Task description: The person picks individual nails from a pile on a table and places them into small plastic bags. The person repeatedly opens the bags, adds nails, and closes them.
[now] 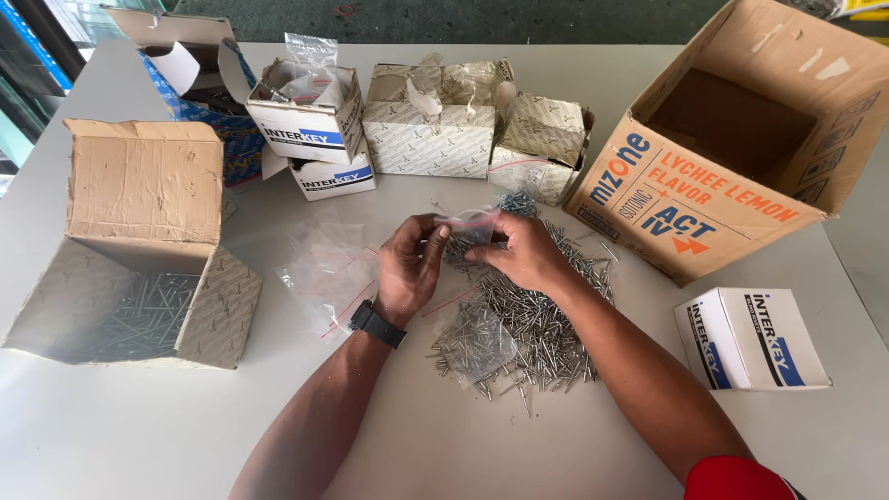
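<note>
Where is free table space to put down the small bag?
Bare table lies along the near edge, between the forearms, and below the open nail box. Crowded: the nail pile under the hands and the back row of cartons.

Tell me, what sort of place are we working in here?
Probably a hardware packing or stockroom bench: a heap of loose metal screws on a white table, small clear zip bags, and opened cardboard boxes around both hands.

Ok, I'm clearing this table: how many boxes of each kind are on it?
Small white cardboard boxes with blue print: 3
Pale patterned cardboard cartons: 3
Blue patterned cardboard box: 1
Large brown cardboard box: 1
Total: 8
</note>
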